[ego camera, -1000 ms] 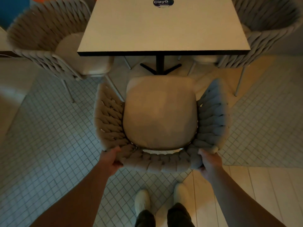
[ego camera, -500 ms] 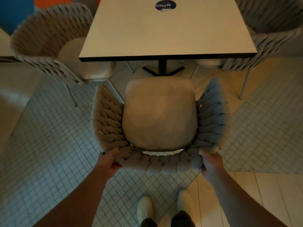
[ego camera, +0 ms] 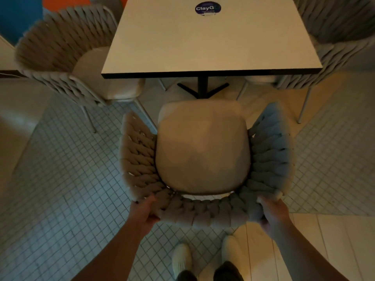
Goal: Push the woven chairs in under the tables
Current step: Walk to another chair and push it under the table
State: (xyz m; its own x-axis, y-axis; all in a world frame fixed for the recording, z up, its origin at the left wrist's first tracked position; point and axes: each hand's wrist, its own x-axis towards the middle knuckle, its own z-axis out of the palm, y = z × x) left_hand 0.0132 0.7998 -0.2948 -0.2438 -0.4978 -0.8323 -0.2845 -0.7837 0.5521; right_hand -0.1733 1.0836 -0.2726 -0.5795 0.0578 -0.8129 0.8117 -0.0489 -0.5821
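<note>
A woven chair (ego camera: 203, 151) with a beige seat cushion stands right below me, facing a square white table (ego camera: 209, 39). Its seat front lies just short of the table's near edge, by the black pedestal foot (ego camera: 203, 89). My left hand (ego camera: 145, 211) grips the left end of the braided backrest. My right hand (ego camera: 273, 213) grips the right end. A second woven chair (ego camera: 67, 53) stands at the table's left side, its seat partly under the top. A third woven chair (ego camera: 343, 43) stands at the right side.
The floor is small white tiles with pale planks at the lower right. My two light shoes (ego camera: 211, 258) stand just behind the chair. A blue and orange wall (ego camera: 20, 15) shows at the top left.
The chair and my hands have shifted slightly forward toward the table. My feet have stepped after it. Both hands keep their hold on the backrest.
</note>
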